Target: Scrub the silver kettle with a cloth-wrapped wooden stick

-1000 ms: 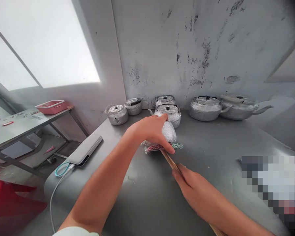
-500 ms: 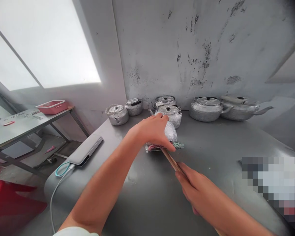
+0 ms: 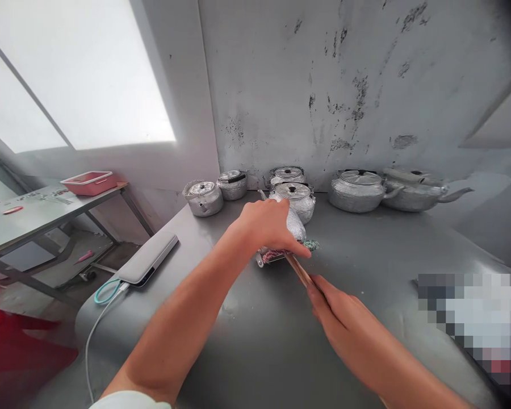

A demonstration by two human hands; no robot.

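My left hand (image 3: 266, 224) is curled over a silvery, dimpled kettle (image 3: 296, 225), which it largely hides; its thumb reaches to the right along the near side. The kettle seems tilted. Wrapped in my right hand (image 3: 330, 304) is a wooden stick (image 3: 300, 270), its far end under my left thumb. Across that end, against the kettle's near side, runs a rough red and green strip (image 3: 310, 245); how it joins the stick is hidden. A small metal lug (image 3: 259, 260) shows at the left of it.
Several silvery kettles stand along the wall, including a lidded one (image 3: 293, 199) just behind my left hand and a long-spouted one (image 3: 417, 193) at right. A power bank (image 3: 149, 261) with a cable lies left. A pink basket (image 3: 89, 183) sits on another table; a red stool (image 3: 21, 346) stands below.
My left hand and the strip have shifted slightly right. The stick in my right hand has moved a little, and more of the metal lug shows now.
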